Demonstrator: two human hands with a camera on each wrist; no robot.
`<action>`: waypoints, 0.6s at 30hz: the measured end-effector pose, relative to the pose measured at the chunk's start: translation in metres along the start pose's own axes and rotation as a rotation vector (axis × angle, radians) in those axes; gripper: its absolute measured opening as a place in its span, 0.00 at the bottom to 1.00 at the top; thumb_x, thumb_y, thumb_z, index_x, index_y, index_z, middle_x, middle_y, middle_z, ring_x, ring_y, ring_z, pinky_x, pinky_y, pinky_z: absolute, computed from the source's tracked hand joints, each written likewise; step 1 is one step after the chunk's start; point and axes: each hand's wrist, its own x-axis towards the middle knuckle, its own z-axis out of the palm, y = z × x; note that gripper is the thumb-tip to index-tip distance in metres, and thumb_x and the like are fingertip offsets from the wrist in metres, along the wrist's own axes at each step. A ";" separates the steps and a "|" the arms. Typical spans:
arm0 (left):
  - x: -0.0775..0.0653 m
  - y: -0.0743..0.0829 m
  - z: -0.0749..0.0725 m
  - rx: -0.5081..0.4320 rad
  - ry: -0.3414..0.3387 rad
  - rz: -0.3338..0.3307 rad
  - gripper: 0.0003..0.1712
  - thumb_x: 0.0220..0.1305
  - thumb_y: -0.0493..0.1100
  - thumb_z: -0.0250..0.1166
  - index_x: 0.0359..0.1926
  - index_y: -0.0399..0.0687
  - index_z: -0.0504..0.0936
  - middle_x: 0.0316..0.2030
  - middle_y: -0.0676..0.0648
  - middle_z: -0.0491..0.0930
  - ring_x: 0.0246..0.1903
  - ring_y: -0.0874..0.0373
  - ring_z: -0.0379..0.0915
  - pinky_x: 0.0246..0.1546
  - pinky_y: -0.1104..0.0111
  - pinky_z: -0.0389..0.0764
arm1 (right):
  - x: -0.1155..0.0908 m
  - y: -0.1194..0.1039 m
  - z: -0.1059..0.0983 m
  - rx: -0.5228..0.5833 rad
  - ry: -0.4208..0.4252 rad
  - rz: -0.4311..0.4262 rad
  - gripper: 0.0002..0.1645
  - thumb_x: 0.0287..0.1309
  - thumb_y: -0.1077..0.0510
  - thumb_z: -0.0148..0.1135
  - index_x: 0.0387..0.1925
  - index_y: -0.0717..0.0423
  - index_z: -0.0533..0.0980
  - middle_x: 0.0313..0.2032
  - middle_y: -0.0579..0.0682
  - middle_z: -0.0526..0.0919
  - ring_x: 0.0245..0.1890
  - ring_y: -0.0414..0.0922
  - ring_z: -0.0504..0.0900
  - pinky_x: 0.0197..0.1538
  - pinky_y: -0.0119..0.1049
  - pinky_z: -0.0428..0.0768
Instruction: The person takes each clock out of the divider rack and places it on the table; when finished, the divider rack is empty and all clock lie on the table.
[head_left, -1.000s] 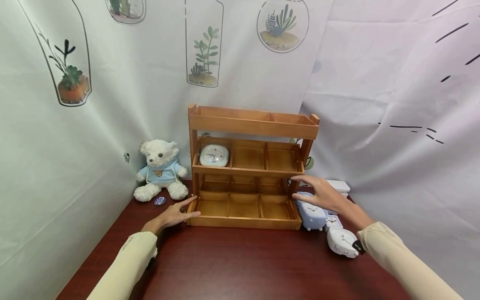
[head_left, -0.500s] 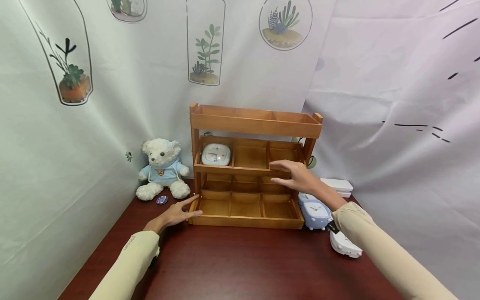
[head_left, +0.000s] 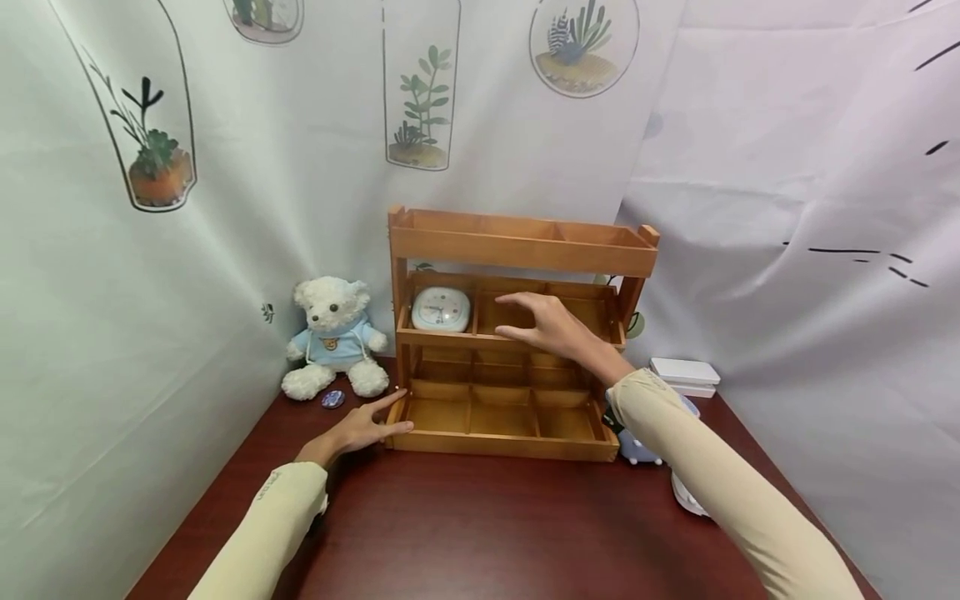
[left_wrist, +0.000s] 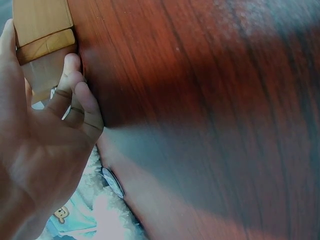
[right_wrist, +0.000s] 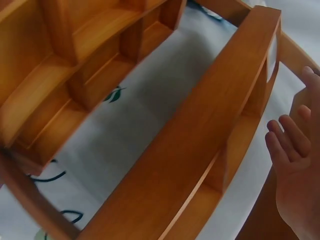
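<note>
A wooden tiered shelf point(head_left: 525, 244) stands on the table, its trays split into compartments. In the left compartment of the tray below the top one sits a white clock point(head_left: 441, 310). My left hand point(head_left: 356, 429) rests at the shelf's lower left corner, index finger and thumb extended and spread about it. In the left wrist view, the fingers point(left_wrist: 88, 100) lie beside the wooden end, the thumb on its other side. My right hand point(head_left: 551, 323) hovers before the middle compartment, right of the clock, fingers and thumb apart with nothing between them. It shows at the edge of the right wrist view.
A white teddy bear point(head_left: 336, 344) in a blue hoodie sits left of the shelf, a small blue round item point(head_left: 333, 400) before it. At right are a blue clock point(head_left: 637, 450), a white clock point(head_left: 686, 497), both partly hidden by my sleeve, and white boxes point(head_left: 684, 372).
My right hand has moved left from beside the shelf's right post, rising slightly, to the front of the middle compartment. The left hand stays at the corner. The view shifts slightly.
</note>
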 end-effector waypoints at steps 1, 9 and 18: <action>0.000 0.000 -0.001 0.001 0.001 -0.002 0.50 0.66 0.68 0.67 0.82 0.61 0.58 0.77 0.32 0.58 0.70 0.31 0.64 0.64 0.38 0.68 | 0.005 -0.001 0.002 0.005 -0.003 -0.001 0.34 0.67 0.44 0.71 0.67 0.57 0.77 0.64 0.53 0.81 0.65 0.51 0.78 0.66 0.50 0.75; -0.001 0.002 -0.002 0.007 0.012 -0.001 0.50 0.66 0.68 0.68 0.82 0.63 0.60 0.76 0.31 0.60 0.69 0.33 0.65 0.64 0.39 0.68 | 0.043 -0.012 0.024 0.029 -0.018 0.042 0.35 0.68 0.43 0.70 0.69 0.56 0.75 0.53 0.56 0.86 0.42 0.48 0.86 0.62 0.47 0.77; -0.003 0.005 0.001 -0.001 0.014 -0.004 0.50 0.65 0.68 0.69 0.81 0.63 0.61 0.76 0.33 0.62 0.63 0.38 0.74 0.64 0.40 0.69 | 0.072 -0.016 0.052 0.052 -0.071 0.112 0.37 0.67 0.45 0.70 0.72 0.55 0.72 0.52 0.54 0.85 0.30 0.40 0.83 0.53 0.45 0.80</action>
